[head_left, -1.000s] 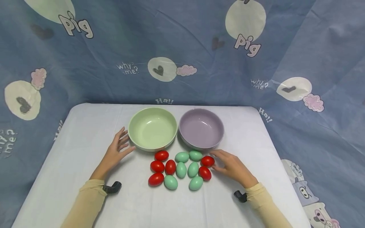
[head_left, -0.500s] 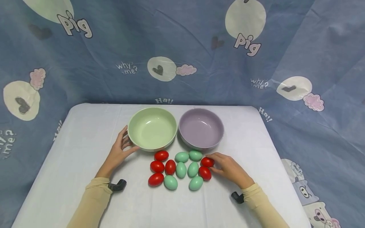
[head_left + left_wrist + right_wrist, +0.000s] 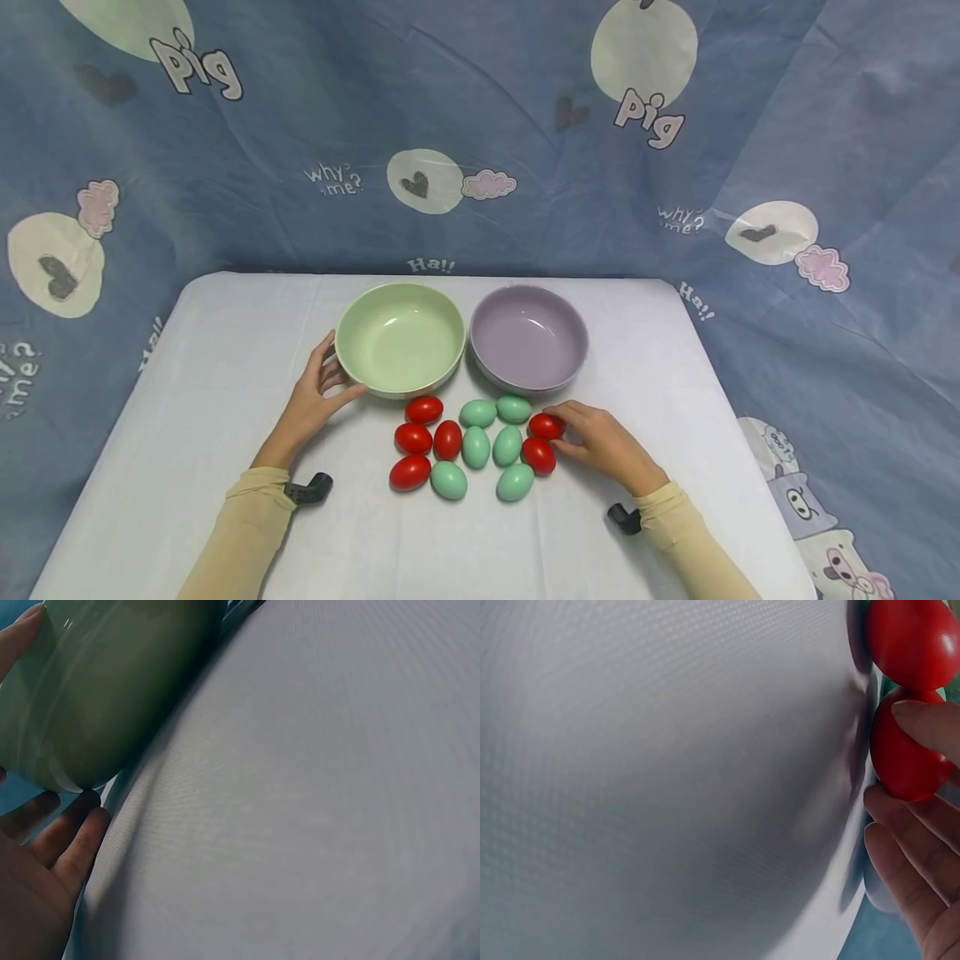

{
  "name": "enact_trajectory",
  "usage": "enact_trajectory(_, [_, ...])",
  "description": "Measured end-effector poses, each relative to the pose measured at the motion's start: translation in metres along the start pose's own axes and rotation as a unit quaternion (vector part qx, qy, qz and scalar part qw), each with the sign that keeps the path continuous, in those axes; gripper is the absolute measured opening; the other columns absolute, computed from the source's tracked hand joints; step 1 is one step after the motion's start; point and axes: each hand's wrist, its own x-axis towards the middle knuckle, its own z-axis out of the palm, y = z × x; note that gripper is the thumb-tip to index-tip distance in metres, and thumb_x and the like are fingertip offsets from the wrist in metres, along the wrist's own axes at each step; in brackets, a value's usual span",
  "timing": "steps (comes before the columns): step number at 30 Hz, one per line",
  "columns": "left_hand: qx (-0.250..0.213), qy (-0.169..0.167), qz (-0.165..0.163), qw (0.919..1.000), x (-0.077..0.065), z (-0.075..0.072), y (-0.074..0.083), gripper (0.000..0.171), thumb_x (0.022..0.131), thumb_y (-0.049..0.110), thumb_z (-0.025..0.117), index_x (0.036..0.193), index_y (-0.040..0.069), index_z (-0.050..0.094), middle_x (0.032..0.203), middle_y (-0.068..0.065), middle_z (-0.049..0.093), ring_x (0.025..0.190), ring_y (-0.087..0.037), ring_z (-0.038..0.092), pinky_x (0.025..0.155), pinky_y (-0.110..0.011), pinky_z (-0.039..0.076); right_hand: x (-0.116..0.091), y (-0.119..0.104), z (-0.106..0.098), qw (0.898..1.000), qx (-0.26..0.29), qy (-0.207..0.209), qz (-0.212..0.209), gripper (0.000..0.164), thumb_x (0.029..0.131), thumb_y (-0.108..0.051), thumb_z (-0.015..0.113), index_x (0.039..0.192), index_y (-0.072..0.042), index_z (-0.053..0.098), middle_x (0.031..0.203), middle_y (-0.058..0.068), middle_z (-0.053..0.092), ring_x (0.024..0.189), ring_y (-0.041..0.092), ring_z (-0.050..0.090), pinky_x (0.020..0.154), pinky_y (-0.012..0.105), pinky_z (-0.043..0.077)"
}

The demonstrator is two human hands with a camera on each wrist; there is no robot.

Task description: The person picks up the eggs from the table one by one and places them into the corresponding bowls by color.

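My left hand [image 3: 309,410] is at the left side of a light green bowl [image 3: 401,342], its thumb and spread fingers touching the outer wall. In the left wrist view the thumb lies on the wall of the green bowl [image 3: 112,690] and the fingertips reach its lower edge. With my right hand [image 3: 603,442] I pinch a red egg [image 3: 545,427] on the white table. The right wrist view has the thumb on one side of this red egg [image 3: 907,754] and fingers on the other. Another red egg [image 3: 539,457] lies against it.
A purple bowl [image 3: 529,340] stands right of the green one. Several mint green eggs [image 3: 476,447] and more red eggs [image 3: 414,438] lie in front of the bowls on the white table [image 3: 450,550]. A blue printed cloth [image 3: 480,108] hangs behind.
My left hand has moved right and come up against the green bowl. My right hand has moved left onto the upper red egg and closed on it. Bowls and eggs have stayed put.
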Motion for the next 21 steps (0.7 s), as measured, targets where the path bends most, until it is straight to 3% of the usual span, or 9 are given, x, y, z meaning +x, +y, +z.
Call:
enact_trajectory(8, [0.004,0.002,-0.005,1.0,0.0,0.0,0.004,0.108,0.089,0.011,0.082,0.167,0.029,0.009,0.171,-0.014,0.025,0.141,-0.039,0.048,0.105,-0.007,0.047,0.002,-0.001,-0.005,1.0,0.007,0.013,-0.008,0.051,0.084,-0.02,0.087,0.132,-0.016,0.068,0.117,-0.004,0.074,0.099,0.007,0.068,0.09,0.029,0.063])
enact_trajectory(16, [0.0,0.006,0.004,1.0,0.0,-0.001,0.001,0.107,0.089,0.01,0.082,0.167,0.027,0.011,0.169,-0.016,0.028,0.129,0.005,0.049,0.105,-0.009,0.048,0.006,-0.001,-0.011,1.0,0.026,0.013,-0.003,0.053,0.083,-0.017,0.087,0.133,-0.019,0.067,0.122,-0.006,0.074,0.105,0.008,0.07,0.094,0.03,0.063])
enact_trajectory(21, [-0.001,0.005,0.003,1.0,0.0,-0.001,-0.001,0.106,0.09,0.011,0.081,0.167,0.027,0.01,0.167,-0.019,0.03,0.125,0.014,0.046,0.105,-0.008,0.048,0.01,-0.002,-0.015,0.998,0.053,0.016,-0.011,0.054,0.084,-0.015,0.086,0.134,-0.019,0.067,0.124,-0.006,0.073,0.109,0.01,0.071,0.096,0.032,0.062])
